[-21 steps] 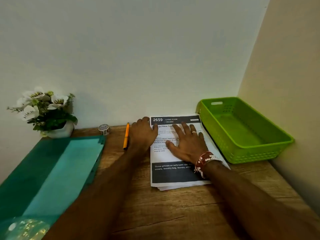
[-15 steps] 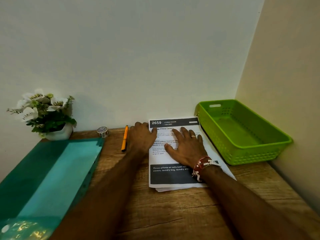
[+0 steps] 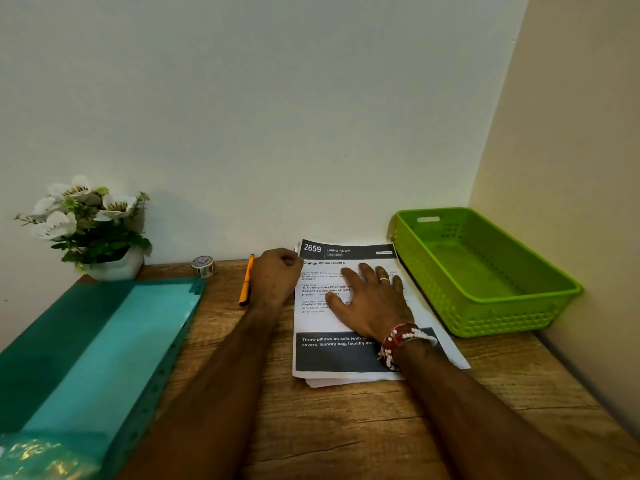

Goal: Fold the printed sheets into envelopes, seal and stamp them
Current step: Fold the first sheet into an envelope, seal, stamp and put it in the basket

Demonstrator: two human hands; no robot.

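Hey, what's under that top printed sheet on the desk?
More white sheets lie under the top sheet; their edges stick out at its near edge. How many, and what they show, is covered by it and the right hand lying on it.

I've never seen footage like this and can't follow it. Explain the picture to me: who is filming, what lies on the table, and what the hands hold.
There is no machine here. A person works bare-handed, and a camera worn on the head looks forward and down, so both arms reach in from the bottom edge. On the wooden table lies a stack of printed sheets. The right hand rests flat on it, fingers spread. The left hand curls its fingers at the stack's far left corner, seemingly pinching the top sheet. Right of the stack stands a green plastic basket. Left of it are an orange pen, a small tape roll, a teal folder and a pot of white flowers.
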